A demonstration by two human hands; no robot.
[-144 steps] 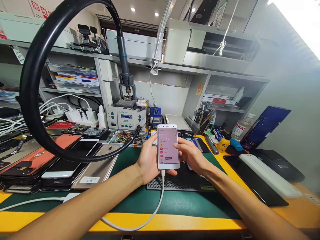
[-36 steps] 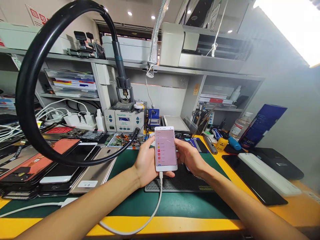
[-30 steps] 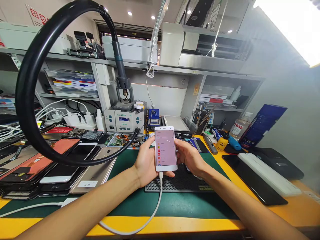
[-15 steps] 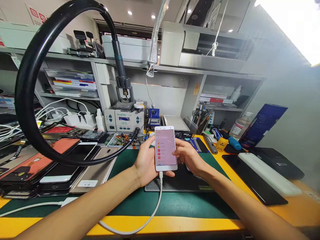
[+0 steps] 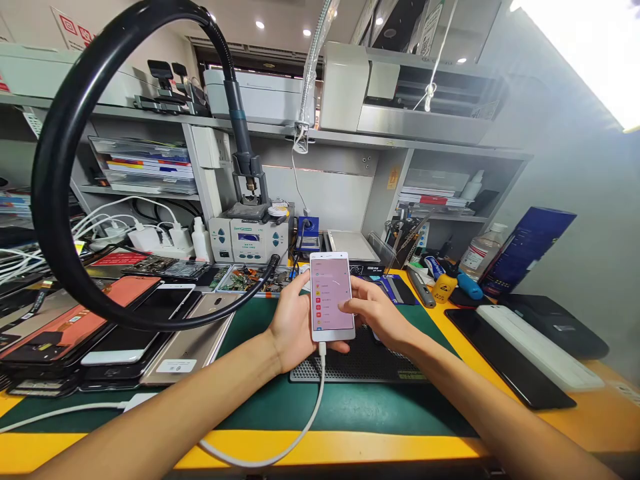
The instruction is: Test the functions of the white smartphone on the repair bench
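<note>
A white smartphone [image 5: 332, 290] stands tilted up in front of me, its lit pinkish screen showing a list with small coloured icons. My left hand [image 5: 294, 323] is wrapped round the phone from the left and beneath, fingertips showing below its lower right corner. At the right edge, my right hand [image 5: 380, 312] is closed about the phone, with its thumb over the lower right of the screen. Part of its fingers is hidden behind the phone. A white cable [image 5: 320, 393] is plugged into the phone's bottom end and loops down past the bench edge.
Several phones [image 5: 187, 333] lie stacked at left, under a thick black hose [image 5: 50, 220] that arcs from a grey control unit [image 5: 247, 239]. A black perforated mat [image 5: 360, 367] lies on the green mat [image 5: 280, 413]. At right are a yellow bottle [image 5: 444, 287] and a dark slab [image 5: 505, 357].
My right thumb has shifted slightly left and stretched further over the screen. The phone and my left hand stay in place, and the list looks the same.
</note>
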